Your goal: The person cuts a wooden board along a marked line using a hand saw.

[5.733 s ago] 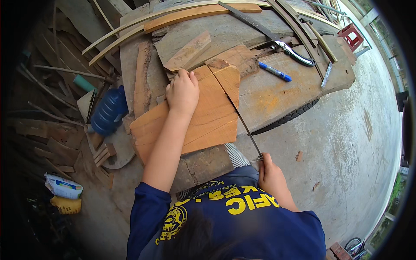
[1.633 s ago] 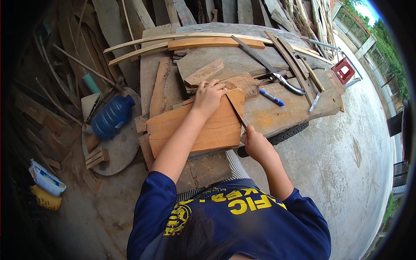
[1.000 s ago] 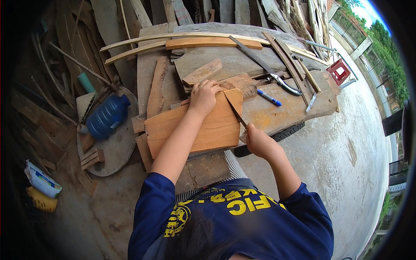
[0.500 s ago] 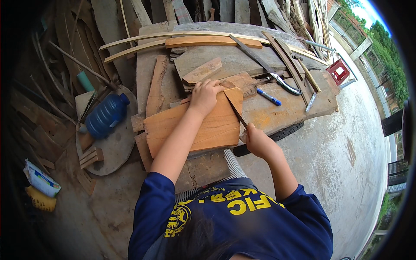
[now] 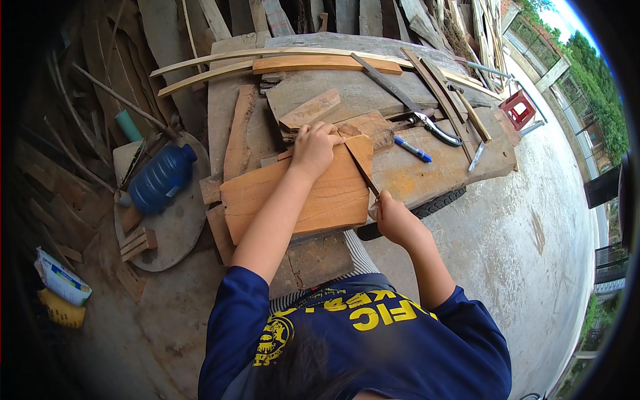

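A thick orange-brown wooden board [image 5: 313, 193] lies slanted across the near side of the workbench. My left hand [image 5: 313, 150] presses on its far edge, fingers bent over the wood. At the board's right end, my right hand [image 5: 400, 217] is closed round the near end of a slim dark tool [image 5: 360, 165]. The tool crosses the board's right corner, its far tip close to my left fingertips. Whether it is a file or a narrow blade cannot be made out. Just right of the board is a blue marker [image 5: 413, 149]. Rough wood offcuts [image 5: 367, 127] sit beyond my left hand.
On the bench lie a handsaw [image 5: 393, 90], long wooden strips [image 5: 293, 63] and a small pale-bladed tool [image 5: 477, 157]. A blue water jug [image 5: 162, 179] lies at the left. A red plastic stool [image 5: 518, 110] stands at the right. A tyre [image 5: 439, 203] shows under the bench.
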Demonstrator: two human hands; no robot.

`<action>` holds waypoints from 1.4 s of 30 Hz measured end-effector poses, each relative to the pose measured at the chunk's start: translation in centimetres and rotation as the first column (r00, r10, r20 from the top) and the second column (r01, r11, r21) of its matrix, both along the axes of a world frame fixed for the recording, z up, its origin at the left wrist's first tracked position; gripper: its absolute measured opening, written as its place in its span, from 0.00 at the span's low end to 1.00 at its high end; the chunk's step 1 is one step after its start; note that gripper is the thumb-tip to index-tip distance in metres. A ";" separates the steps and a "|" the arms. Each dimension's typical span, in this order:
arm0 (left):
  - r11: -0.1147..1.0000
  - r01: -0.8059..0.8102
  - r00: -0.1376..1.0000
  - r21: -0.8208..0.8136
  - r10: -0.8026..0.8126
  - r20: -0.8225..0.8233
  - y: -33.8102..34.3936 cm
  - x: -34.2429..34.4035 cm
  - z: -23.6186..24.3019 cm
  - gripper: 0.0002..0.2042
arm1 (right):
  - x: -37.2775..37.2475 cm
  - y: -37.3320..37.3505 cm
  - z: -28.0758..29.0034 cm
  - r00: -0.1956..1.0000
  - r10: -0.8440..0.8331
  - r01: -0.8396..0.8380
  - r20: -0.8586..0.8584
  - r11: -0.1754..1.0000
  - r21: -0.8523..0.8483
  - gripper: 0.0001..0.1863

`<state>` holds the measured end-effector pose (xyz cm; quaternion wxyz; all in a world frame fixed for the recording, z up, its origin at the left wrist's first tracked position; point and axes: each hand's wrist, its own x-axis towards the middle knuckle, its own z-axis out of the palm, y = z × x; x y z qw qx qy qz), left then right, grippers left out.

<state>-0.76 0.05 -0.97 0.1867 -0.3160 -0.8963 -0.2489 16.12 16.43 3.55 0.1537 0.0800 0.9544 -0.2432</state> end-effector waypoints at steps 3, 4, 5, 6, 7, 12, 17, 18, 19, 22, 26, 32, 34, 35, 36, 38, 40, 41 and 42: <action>1.000 0.005 1.000 0.013 -0.006 0.025 -0.2 -0.2 0.0 0.11 | 0.0 -0.4 0.7 0.999 -0.035 0.036 0.029 0.999 -0.027 0.11; 1.000 0.004 1.000 0.014 -0.004 0.026 -0.2 -0.3 0.0 0.11 | 0.0 -0.4 0.7 0.999 -0.034 0.034 0.031 0.999 -0.026 0.11; 0.999 0.001 1.000 0.034 -0.002 0.021 -0.2 -0.3 0.0 0.11 | 0.0 -0.3 0.7 0.999 -0.033 0.034 0.033 0.999 -0.021 0.11; 0.999 -0.001 1.000 0.054 0.000 0.015 -0.2 -0.4 0.0 0.10 | -0.1 -0.3 0.7 0.999 -0.033 0.034 0.036 0.999 -0.016 0.11; 0.999 -0.003 1.000 0.054 0.002 0.015 -0.2 -0.3 0.0 0.10 | -0.2 -0.1 0.7 0.999 -0.031 0.032 0.035 0.999 -0.016 0.11; 0.998 -0.003 1.000 0.070 0.004 -0.007 0.1 0.0 -0.3 0.15 | -0.7 0.4 1.4 0.998 0.062 -0.063 0.029 0.998 0.027 0.11; 1.000 -0.004 1.000 -0.006 0.004 -0.001 0.0 0.0 -0.3 0.16 | -0.6 0.3 1.2 0.999 0.047 -0.048 0.022 0.999 0.025 0.11; 1.000 -0.010 1.000 -0.015 0.010 -0.006 0.0 0.0 -0.2 0.15 | -0.6 0.2 1.2 0.999 0.036 -0.037 0.027 0.999 0.026 0.11; 1.000 -0.011 1.000 -0.012 0.011 -0.004 0.0 0.0 -0.1 0.15 | -0.5 0.1 1.3 0.999 0.037 -0.038 0.029 0.999 0.028 0.11; 0.998 -0.012 0.997 -0.055 0.016 0.073 0.1 -0.1 0.1 0.12 | -0.5 -0.1 1.4 0.999 0.018 -0.020 0.047 0.999 0.047 0.12; 0.999 -0.009 0.996 -0.047 0.013 0.088 -0.1 -0.1 0.1 0.11 | -0.5 -0.5 1.7 0.999 0.008 -0.010 0.053 0.999 0.034 0.11; 1.000 -0.001 1.000 -0.025 0.001 -0.004 -0.2 0.0 0.1 0.11 | -0.2 -0.6 1.1 1.000 0.000 -0.001 0.023 0.999 0.040 0.11; 1.000 0.003 1.000 -0.004 -0.003 -0.028 -0.1 0.2 0.2 0.12 | -0.1 -0.8 1.0 0.999 -0.004 0.002 0.036 0.999 0.050 0.12; 1.000 0.003 0.999 -0.004 -0.003 -0.037 0.0 0.3 0.1 0.13 | 0.0 -0.9 0.9 0.999 -0.014 0.013 0.029 0.999 0.040 0.12; 1.000 0.003 0.999 -0.005 -0.003 -0.046 0.1 0.3 0.0 0.13 | 0.0 -1.0 0.9 0.999 -0.024 0.024 0.022 0.999 0.029 0.12; 1.000 0.002 0.999 -0.025 -0.003 -0.048 0.1 0.2 -0.1 0.13 | 0.0 -0.9 0.2 0.999 -0.034 0.033 0.022 0.999 0.033 0.11; 0.999 0.002 0.999 -0.048 -0.005 -0.048 0.1 0.2 -0.2 0.14 | 0.1 -0.9 0.0 0.999 -0.045 0.044 0.024 0.998 0.036 0.11; 0.999 0.004 1.000 -0.051 -0.005 -0.022 0.0 0.2 -0.1 0.14 | 0.1 -0.9 0.1 0.998 -0.053 0.052 0.026 0.998 0.018 0.10; 0.999 0.006 1.000 -0.054 -0.005 0.003 0.0 0.2 0.0 0.14 | 0.1 -1.0 0.2 0.998 -0.060 0.060 0.028 0.998 0.001 0.10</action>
